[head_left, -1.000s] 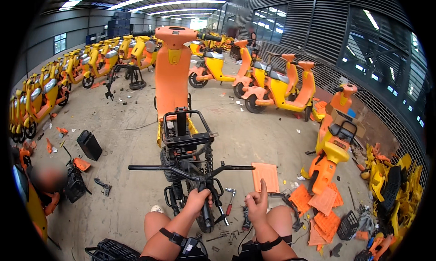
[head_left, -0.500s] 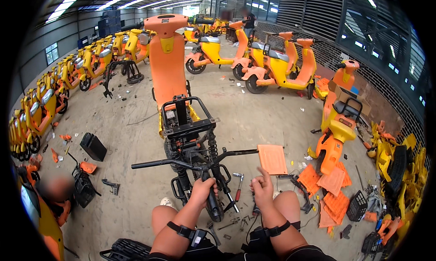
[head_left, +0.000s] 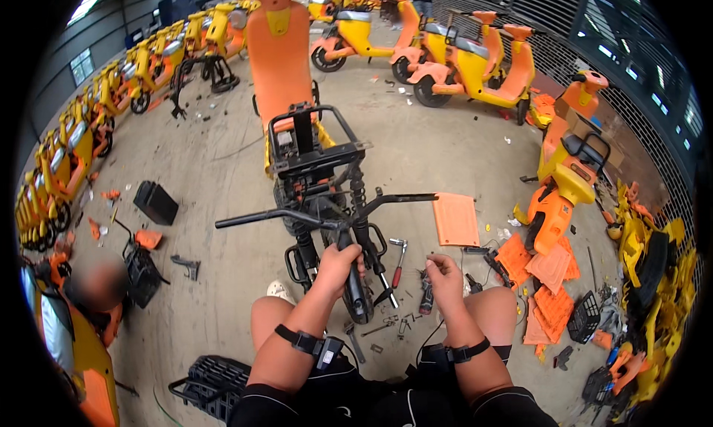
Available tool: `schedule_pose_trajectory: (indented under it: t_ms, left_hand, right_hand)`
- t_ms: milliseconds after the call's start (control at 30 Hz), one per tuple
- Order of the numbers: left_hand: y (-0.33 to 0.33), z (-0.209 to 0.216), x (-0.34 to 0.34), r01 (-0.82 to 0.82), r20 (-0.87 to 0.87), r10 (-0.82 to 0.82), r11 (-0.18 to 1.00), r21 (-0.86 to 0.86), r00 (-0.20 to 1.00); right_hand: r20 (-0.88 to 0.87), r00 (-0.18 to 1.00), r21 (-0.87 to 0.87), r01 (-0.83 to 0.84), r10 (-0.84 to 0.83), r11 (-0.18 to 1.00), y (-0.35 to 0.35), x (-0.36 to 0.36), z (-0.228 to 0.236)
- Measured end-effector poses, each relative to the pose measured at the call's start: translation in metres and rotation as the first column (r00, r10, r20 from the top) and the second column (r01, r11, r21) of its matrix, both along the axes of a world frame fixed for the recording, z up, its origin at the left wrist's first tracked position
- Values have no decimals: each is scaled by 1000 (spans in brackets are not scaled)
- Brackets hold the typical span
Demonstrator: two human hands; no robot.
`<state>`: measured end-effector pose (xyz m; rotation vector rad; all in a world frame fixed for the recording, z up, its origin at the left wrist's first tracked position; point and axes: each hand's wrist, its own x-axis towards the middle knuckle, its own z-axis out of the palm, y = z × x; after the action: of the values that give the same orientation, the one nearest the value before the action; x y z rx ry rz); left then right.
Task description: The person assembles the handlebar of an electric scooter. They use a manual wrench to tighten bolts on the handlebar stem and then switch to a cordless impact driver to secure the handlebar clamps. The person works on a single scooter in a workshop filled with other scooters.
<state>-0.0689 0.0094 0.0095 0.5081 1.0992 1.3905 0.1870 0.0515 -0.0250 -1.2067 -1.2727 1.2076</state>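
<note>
On the floor [head_left: 230, 293] stands a part-stripped orange scooter [head_left: 279, 56], its black frame [head_left: 301, 122] bare nearest the person. At that end, a black handlebar [head_left: 252, 218] spreads crosswise; the left grip [head_left: 342, 268] is clasped around its stem [head_left: 359, 299]. The right grip [head_left: 445, 280] hangs apart, half curled — whether around anything, I cannot tell — beside a power tool [head_left: 426, 293].

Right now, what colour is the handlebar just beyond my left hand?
The handlebar is black; it shows best in the head view.
</note>
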Motion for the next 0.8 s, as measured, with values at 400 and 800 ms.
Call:
schedule_pose_trajectory:
  t_ms: [400, 800]
  left_hand:
    - [11, 29, -13, -30, 43, 28, 999, 36, 999]
    - [24, 38, -23, -63, -7, 64, 994, 93, 998]
  right_hand:
    - [83, 995, -39, -49, 53, 998, 14, -9, 1]
    - [116, 987, 3, -113, 112, 994, 26, -15, -16]
